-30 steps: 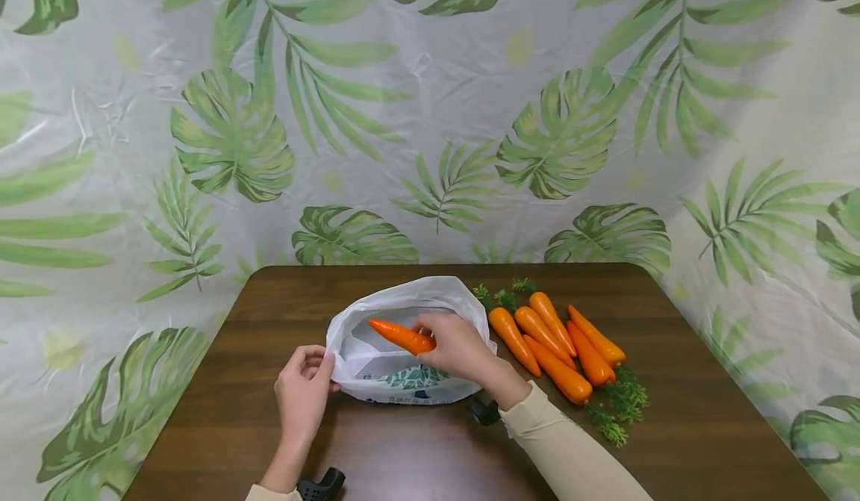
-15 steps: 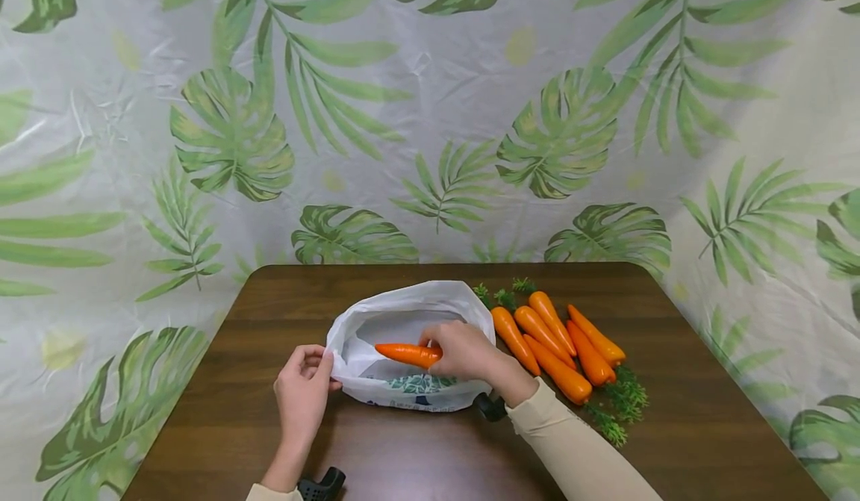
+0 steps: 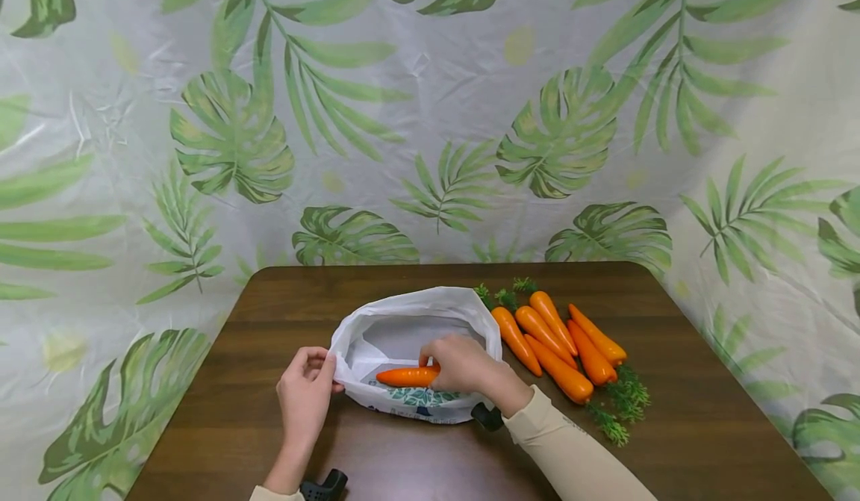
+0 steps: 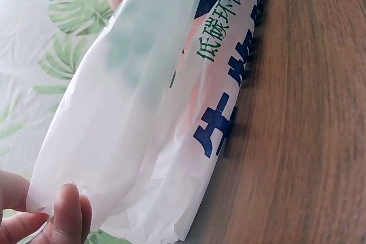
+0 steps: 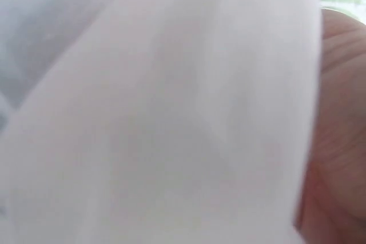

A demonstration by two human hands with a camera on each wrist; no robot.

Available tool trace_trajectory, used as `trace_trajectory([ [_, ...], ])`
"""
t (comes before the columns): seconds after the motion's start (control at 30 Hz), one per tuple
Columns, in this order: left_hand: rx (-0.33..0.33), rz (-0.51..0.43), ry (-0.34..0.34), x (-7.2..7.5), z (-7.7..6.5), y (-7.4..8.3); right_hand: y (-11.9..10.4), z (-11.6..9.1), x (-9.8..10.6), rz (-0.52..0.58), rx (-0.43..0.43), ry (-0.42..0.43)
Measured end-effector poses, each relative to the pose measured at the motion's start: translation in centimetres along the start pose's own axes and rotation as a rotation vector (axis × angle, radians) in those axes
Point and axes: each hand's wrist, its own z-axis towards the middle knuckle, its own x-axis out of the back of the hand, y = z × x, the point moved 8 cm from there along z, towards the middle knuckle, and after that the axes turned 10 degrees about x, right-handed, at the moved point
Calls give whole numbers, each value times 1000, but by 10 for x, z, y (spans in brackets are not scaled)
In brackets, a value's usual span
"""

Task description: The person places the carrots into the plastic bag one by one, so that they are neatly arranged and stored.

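Note:
A white plastic bag point(image 3: 403, 301) with green and blue print lies on the table with its mouth held wide. My left hand point(image 3: 305, 393) pinches the bag's left rim between thumb and fingers; the left wrist view shows those fingertips point(image 4: 67, 210) on the film. Inside the bag's mouth, my right hand point(image 3: 463, 366) grips an orange carrot point(image 3: 405, 377) by its thick end, the tip pointing left. The carrot sits low, close over the printed front wall. In the right wrist view the bag's film point(image 5: 171, 118) covers most of the picture, and part of the right palm point(image 5: 343, 124) shows beside it.
Several orange carrots point(image 3: 560, 370) with green tops lie in a loose group right of the bag, close to the right forearm. The brown wooden table point(image 3: 269, 292) ends at a leaf-patterned curtain point(image 3: 463, 98) behind it. Black straps point(image 3: 324, 486) sit at the wrists.
My right hand has lowered the carrot deeper into the bag, and its tip has swung down to lie nearly level. The bag's back rim has sunk slightly. My left hand keeps its place.

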Motion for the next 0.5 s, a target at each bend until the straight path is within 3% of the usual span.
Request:
trace_trajectory([
  [0.27,-5,9,11,0,1,1,2,-7,14,64,-56,26],
  [0.5,-11,13,14,2,0,-1,2,-18,36,113,-96,118],
])
